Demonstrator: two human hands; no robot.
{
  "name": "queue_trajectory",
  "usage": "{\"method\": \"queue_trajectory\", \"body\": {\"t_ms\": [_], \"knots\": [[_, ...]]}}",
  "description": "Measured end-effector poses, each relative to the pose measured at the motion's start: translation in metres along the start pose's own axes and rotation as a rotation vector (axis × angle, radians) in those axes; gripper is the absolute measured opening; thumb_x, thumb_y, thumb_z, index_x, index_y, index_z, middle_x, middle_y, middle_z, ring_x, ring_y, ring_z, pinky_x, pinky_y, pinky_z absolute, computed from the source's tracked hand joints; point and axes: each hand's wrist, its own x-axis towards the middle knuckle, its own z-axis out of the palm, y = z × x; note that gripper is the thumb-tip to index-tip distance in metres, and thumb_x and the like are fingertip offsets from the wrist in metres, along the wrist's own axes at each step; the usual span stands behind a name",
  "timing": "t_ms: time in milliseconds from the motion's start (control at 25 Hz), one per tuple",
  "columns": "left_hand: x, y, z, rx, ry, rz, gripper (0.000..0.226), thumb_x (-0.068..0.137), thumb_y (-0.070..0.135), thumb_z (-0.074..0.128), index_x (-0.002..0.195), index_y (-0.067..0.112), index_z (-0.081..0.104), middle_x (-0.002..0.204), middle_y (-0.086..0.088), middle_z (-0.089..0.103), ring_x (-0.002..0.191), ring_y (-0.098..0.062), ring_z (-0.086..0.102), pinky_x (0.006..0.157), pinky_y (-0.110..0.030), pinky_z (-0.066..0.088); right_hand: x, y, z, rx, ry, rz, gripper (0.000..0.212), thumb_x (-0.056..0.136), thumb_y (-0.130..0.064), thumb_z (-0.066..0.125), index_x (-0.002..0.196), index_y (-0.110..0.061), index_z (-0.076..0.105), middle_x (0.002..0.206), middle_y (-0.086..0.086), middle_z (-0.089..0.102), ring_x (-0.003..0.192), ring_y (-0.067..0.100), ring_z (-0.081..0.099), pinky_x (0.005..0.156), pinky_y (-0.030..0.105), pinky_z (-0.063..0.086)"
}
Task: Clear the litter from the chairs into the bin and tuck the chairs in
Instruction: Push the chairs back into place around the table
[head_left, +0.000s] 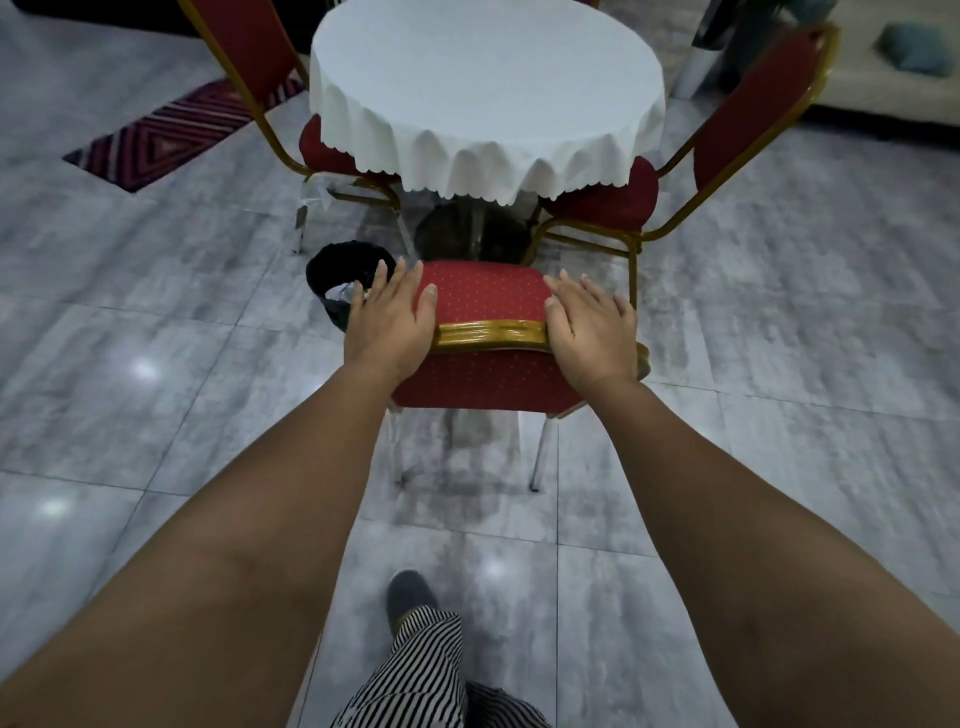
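Note:
A red padded chair (485, 296) with a gold frame stands in front of me, its backrest top nearest me and its seat pointing toward the round table (483, 88). My left hand (392, 317) rests flat on the left end of the backrest top, fingers straight. On the right end lies my right hand (592, 325), fingers extended over the gold rail. A black bin (332, 270) sits on the floor just left of the chair, with clear plastic litter (345, 293) showing inside. The chair's seat looks bare.
Two more red chairs stand at the table, one at the back left (249, 57) and one at the right (748, 114), seats partly under the white tablecloth. A patterned rug (171, 135) lies far left. A pale sofa (893, 67) is at the top right. My foot (408, 597) is below.

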Motion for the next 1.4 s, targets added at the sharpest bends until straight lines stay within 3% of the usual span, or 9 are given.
{"method": "queue_trajectory", "body": {"t_ms": [800, 1400], "knots": [[0.24, -0.025, 0.001, 0.012, -0.082, 0.023, 0.059, 0.102, 0.047, 0.012, 0.155, 0.023, 0.022, 0.163, 0.002, 0.017, 0.152, -0.017, 0.002, 0.122, -0.046, 0.002, 0.225, -0.013, 0.053, 0.012, 0.072, 0.069, 0.06, 0.092, -0.047, 0.019, 0.136, -0.03, 0.057, 0.146, -0.007, 0.051, 0.142, 0.011, 0.033, 0.119, 0.043, 0.014], [0.316, -0.022, 0.005, -0.016, -0.08, 0.006, 0.057, 0.103, 0.043, 0.013, 0.154, 0.021, 0.025, 0.163, 0.0, 0.019, 0.152, -0.019, 0.005, 0.122, -0.047, 0.005, 0.298, -0.013, 0.061, 0.01, 0.049, 0.061, 0.06, 0.091, -0.045, 0.02, 0.139, -0.03, 0.053, 0.147, -0.008, 0.05, 0.143, 0.01, 0.033, 0.118, 0.039, 0.014]]}}
